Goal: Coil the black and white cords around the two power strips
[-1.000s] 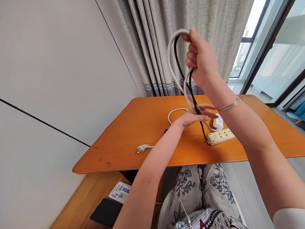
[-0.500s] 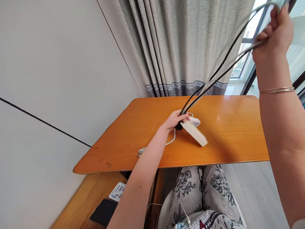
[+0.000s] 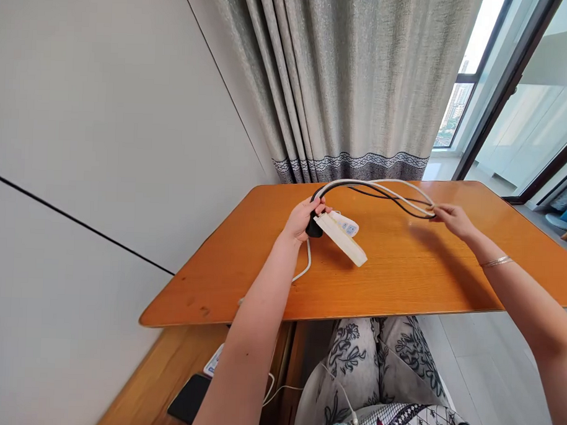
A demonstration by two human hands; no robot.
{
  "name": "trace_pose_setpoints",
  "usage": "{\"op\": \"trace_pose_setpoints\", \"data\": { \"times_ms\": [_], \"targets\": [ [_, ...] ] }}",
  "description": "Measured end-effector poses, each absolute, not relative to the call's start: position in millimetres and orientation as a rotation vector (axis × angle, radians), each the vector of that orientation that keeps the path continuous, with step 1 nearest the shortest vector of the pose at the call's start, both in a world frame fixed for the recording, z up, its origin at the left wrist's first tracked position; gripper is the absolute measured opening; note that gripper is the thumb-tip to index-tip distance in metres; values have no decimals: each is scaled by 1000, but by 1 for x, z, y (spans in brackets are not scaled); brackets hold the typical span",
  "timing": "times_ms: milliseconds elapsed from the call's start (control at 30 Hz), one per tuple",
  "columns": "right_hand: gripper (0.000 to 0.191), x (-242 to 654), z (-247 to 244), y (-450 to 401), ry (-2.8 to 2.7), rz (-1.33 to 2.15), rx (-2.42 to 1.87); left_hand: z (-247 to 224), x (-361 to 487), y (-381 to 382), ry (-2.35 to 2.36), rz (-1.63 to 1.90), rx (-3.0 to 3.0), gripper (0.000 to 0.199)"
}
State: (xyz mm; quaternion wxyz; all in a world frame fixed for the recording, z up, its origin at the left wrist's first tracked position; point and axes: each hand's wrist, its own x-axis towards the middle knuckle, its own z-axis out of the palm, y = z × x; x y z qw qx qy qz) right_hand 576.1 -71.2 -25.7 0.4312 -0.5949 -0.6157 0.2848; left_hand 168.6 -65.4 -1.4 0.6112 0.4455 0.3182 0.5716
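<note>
My left hand (image 3: 305, 218) is closed around one end of a bundle of black and white cables (image 3: 377, 186), above the table. A black plug (image 3: 313, 227) and a long white block (image 3: 342, 239) hang at that hand, the block slanting down to the right. Behind the block is a white device (image 3: 346, 224), partly hidden. My right hand (image 3: 453, 219) pinches the looped far end of the cables, low over the right half of the table. Between my hands the cables arch.
The orange wooden table (image 3: 263, 249) spans the view below a grey curtain (image 3: 353, 85). A black phone (image 3: 191, 396) lies on a lower wooden surface, beside a partly hidden white item (image 3: 213, 361). A white cord (image 3: 308, 257) runs under my left forearm.
My right hand has come down from high at the upper right to near the table, and the cables have gone from stretched upward to a low arch. My left hand has shifted slightly left.
</note>
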Motion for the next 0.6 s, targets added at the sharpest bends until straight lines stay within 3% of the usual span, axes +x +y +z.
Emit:
{"op": "trace_pose_setpoints", "data": {
  "times_ms": [133, 267, 500, 600],
  "targets": [
    [23, 563, -51, -93, -2238, 376, -1550, 1, 175, -57, 747, 1420, 892, 20],
    [26, 548, -44, -102, -2393, -214, -1575, 1, 183, -53, 791, 1495, 868, 18],
    [38, 518, -1, -128, -2337, -535, -1724, -9, 196, -52, 896, 1584, 1006, 23],
    [34, 494, 22, -149, -2458, -569, -1756, -11, 205, -51, 913, 1615, 1060, 24]
  ]
}}
